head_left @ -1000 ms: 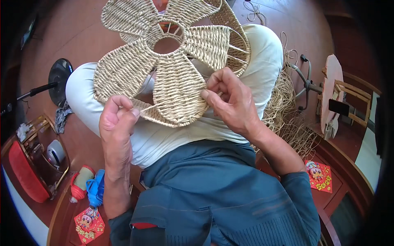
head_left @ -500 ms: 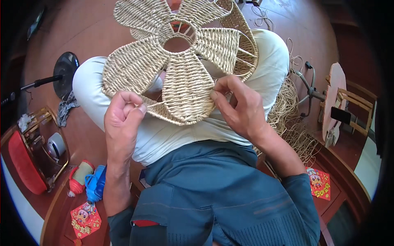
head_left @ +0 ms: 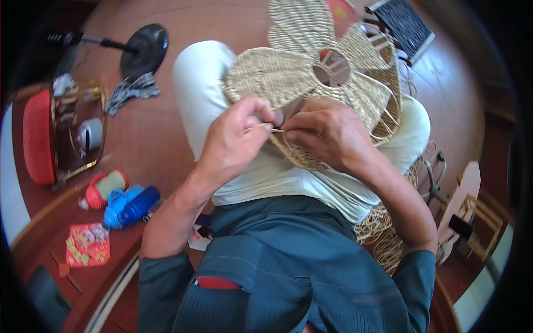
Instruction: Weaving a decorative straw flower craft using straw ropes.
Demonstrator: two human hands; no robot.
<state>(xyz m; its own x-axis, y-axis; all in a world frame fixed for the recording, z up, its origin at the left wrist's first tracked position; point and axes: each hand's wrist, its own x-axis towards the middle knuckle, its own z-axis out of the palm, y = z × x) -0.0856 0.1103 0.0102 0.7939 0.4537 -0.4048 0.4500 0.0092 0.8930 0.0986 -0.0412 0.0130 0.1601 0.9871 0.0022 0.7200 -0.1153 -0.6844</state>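
Note:
A flower-shaped woven straw piece [head_left: 269, 75] with broad petals round an open ring rests on my lap, its wire frame showing in the gaps. My left hand [head_left: 236, 139] pinches a thin straw cord [head_left: 279, 131] at the edge of the lower petals. Close beside it, my right hand [head_left: 333, 133] has thumb and fingers pressed together on the same cord, a short stretch of which shows between the two hands. That hand covers most of the front petal, and its fingertips are partly hidden.
Loose straw cord [head_left: 383, 236] lies heaped right of my lap. A black round stand base [head_left: 144, 50] and grey cloth [head_left: 130, 91] are on the left floor, near a red-cushioned seat [head_left: 39, 139] and blue bottles [head_left: 133, 205]. A wooden chair [head_left: 461, 205] stands right.
My hands have come together at the front petal, the left moving right towards the right hand. A cord now shows between them. The whole view has shifted, with the woven piece further right.

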